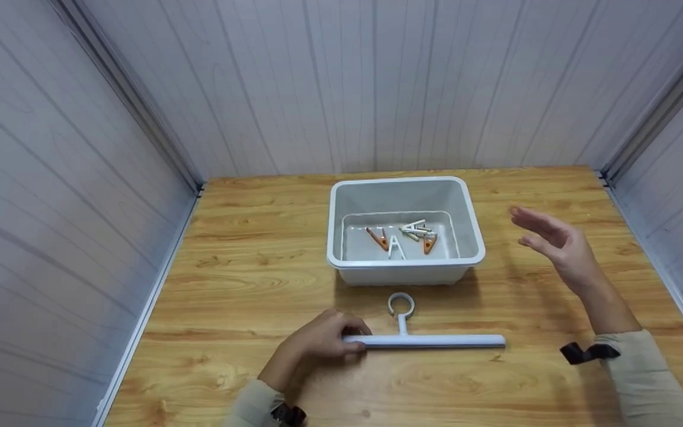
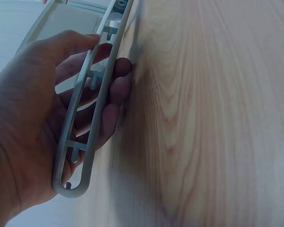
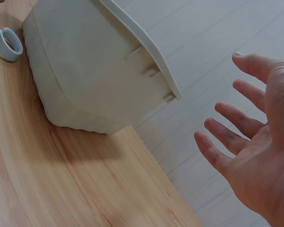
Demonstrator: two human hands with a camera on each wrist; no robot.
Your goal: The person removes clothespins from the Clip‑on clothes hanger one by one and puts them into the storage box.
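Gripping the left end of the grey hanger bar, the left hand pins it flat on the bench, long axis running rightward; the right hand hovers spread beside the tub.

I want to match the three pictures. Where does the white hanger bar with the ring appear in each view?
Head: hanger bar lies low in the middle, left hand gripping its left end.
Left wrist: its ribbed underside runs up the left half, in the fingers.
Right wrist: only its ring, top left.
Shared landmark: white bin.
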